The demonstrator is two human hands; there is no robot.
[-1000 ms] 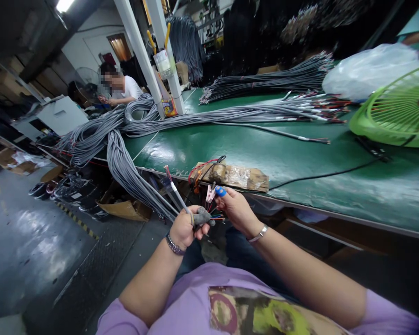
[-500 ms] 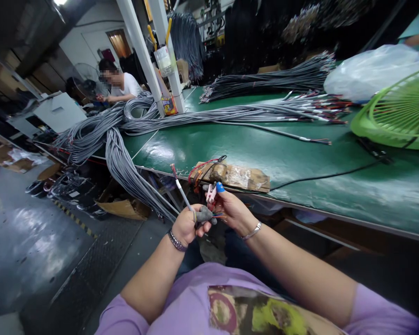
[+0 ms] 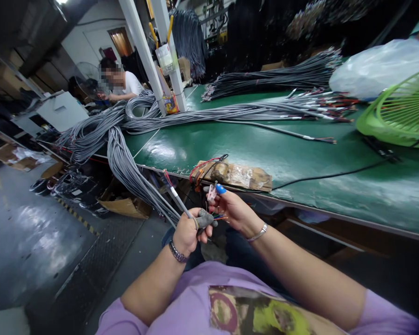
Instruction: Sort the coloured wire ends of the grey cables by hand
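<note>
My left hand (image 3: 188, 231) is closed round a grey cable (image 3: 177, 199), its thumb in a grey finger cover. The cable's stripped end points up and left, and thin coloured wires (image 3: 218, 216) fan out from my fist to the right. My right hand (image 3: 232, 208) is closed on a small pink clip (image 3: 212, 191) just above those wires; its forefinger wears a blue finger cover (image 3: 220, 189). Both hands are held in front of the edge of the green table (image 3: 300, 160), above my lap.
A taped brown block with red and black leads (image 3: 235, 175) lies at the table edge. A thick bundle of grey cables (image 3: 125, 158) hangs off the table's left side. More cable bundles (image 3: 279, 109), a green fan (image 3: 401, 111) and a plastic bag (image 3: 377, 67) lie farther back. Another person (image 3: 120, 83) sits far left.
My hands have stayed together and shifted only slightly; the cable's stripped end has swung a little in my left hand. The view has tilted a bit.
</note>
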